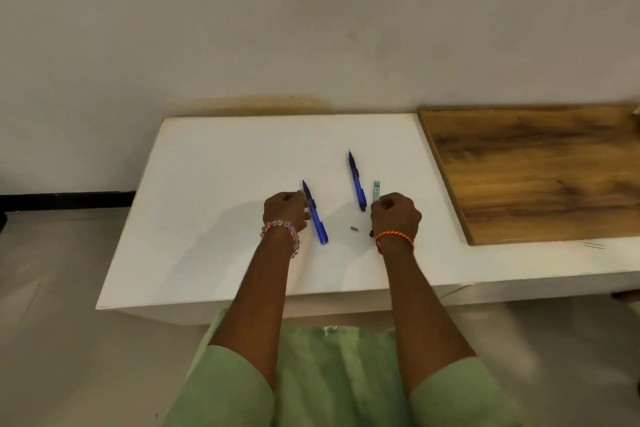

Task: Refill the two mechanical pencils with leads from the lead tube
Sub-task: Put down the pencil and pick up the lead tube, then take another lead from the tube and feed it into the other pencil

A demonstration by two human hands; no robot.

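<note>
A white table (pixel 214 204) stands against a plain pale wall (pixel 242 28), with a dark skirting strip (pixel 69 199) at floor level on the left. A brown wooden board (pixel 540 173) lies on the right part of the table.

The left hand (pixel 285 210) rests on the table with its fingers curled, touching the upper part of the nearer blue pencil (pixel 316 213); whether it actually grips it cannot be told. A beaded bracelet (pixel 281 230) circles that wrist. A small grey piece (pixel 354 228) lies loose between the hands. The second blue pencil (pixel 357 180) lies untouched, farther back, tip pointing away. The green lead tube (pixel 376 190) lies just right of it, its near end meeting the right hand (pixel 394 215). That hand is curled into a loose fist; its hold cannot be told. An orange cord (pixel 394 238) circles that wrist.
</note>
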